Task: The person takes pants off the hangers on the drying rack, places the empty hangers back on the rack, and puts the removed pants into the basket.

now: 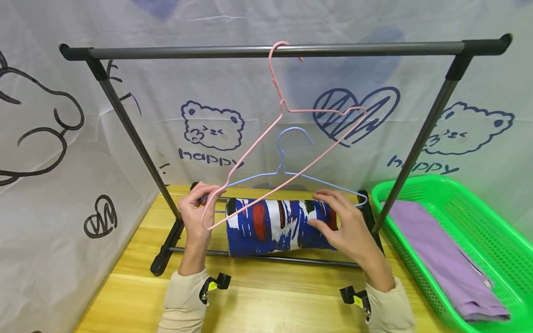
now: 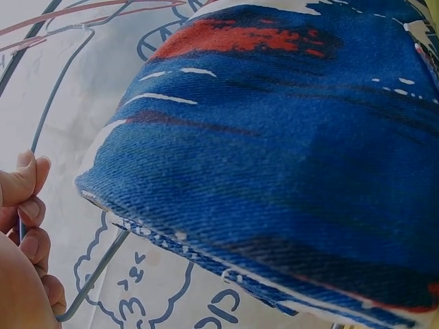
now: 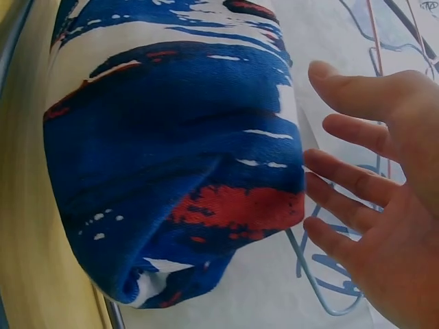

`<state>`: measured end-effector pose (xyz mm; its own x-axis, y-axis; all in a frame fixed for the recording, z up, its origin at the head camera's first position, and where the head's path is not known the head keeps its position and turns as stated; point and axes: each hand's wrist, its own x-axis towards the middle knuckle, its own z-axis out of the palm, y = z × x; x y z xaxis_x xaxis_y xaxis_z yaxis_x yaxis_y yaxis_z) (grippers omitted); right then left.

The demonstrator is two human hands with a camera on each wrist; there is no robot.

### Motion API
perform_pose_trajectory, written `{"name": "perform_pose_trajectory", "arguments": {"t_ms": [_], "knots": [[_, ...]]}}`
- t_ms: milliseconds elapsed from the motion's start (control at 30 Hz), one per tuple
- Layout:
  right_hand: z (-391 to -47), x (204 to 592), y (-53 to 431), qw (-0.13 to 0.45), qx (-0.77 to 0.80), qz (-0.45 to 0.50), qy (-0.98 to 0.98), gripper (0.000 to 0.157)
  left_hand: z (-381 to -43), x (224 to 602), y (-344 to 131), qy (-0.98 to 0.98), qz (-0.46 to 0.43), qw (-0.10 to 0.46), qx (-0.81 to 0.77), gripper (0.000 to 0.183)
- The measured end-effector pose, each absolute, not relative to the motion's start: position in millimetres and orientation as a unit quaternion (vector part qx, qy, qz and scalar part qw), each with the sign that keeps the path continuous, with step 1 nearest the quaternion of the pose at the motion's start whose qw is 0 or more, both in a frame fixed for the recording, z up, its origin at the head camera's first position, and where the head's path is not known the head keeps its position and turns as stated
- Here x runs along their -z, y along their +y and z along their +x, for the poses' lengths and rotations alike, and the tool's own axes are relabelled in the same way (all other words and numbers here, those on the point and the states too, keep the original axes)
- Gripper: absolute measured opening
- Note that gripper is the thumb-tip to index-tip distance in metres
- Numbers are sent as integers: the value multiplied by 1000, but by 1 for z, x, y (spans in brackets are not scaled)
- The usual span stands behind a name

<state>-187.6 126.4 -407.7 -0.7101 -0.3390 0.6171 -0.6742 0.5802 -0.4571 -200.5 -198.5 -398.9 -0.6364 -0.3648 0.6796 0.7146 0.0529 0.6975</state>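
Observation:
A blue wire hanger carries a folded cloth patterned in blue, white and red over its lower bar. My left hand grips the hanger's left end, with fingers and thumb curled round the wire in the left wrist view. Spread fingers of my right hand lie along the cloth's right end; the right wrist view shows the fingertips right at its edge. Above, a pink hanger hangs tilted from the rail, its lower left corner overlapping my left hand in the head view. The blue hook is off the rail.
Dark posts hold up the rail, and a low crossbar runs near the wooden table. At the right stands a green basket with a folded purple cloth inside. A printed white sheet hangs behind.

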Motion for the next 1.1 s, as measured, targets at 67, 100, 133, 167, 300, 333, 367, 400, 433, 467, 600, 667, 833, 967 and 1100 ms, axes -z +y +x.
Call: {"name": "perform_pose_trajectory", "arguments": {"t_ms": [67, 100, 133, 167, 300, 333, 367, 400, 433, 467, 600, 667, 833, 967, 1100], "knots": [[-188, 409, 126, 233, -348, 298, -858, 58, -201, 399, -198, -608, -145, 402, 669, 25], [-189, 410, 125, 230, -346, 300, -859, 59, -201, 399, -198, -609, -145, 403, 668, 22], [-189, 411, 125, 228, -343, 301, -860, 60, -201, 399, -198, -610, -144, 404, 666, 19], [-189, 411, 124, 226, -341, 302, -861, 61, -201, 398, -198, -612, -144, 405, 664, 16], [-190, 413, 122, 211, -328, 310, -867, 70, -201, 398, -197, -619, -140, 407, 657, 23], [-190, 413, 122, 207, -324, 312, -869, 72, -201, 398, -197, -619, -140, 407, 657, 26], [-190, 414, 122, 204, -320, 314, -870, 74, -200, 398, -197, -617, -140, 408, 659, 29], [-190, 414, 121, 202, -316, 316, -871, 75, -200, 397, -197, -615, -140, 408, 660, 32], [-190, 415, 121, 201, -312, 318, -872, 76, -200, 397, -197, -614, -141, 408, 661, 34], [-190, 415, 121, 201, -309, 319, -873, 76, -199, 397, -197, -611, -142, 408, 663, 35], [-190, 417, 119, 204, -298, 316, -877, 75, -199, 397, -198, -609, -144, 408, 665, 34], [-190, 417, 117, 207, -292, 312, -880, 75, -200, 397, -198, -612, -144, 409, 661, 30], [-190, 418, 114, 216, -277, 312, -883, 77, -201, 397, -197, -615, -143, 413, 656, 15], [-191, 419, 111, 218, -272, 318, -882, 70, -200, 397, -197, -614, -143, 412, 658, 16], [-191, 419, 109, 215, -272, 320, -882, 65, -201, 397, -197, -612, -143, 412, 659, 8]]}}
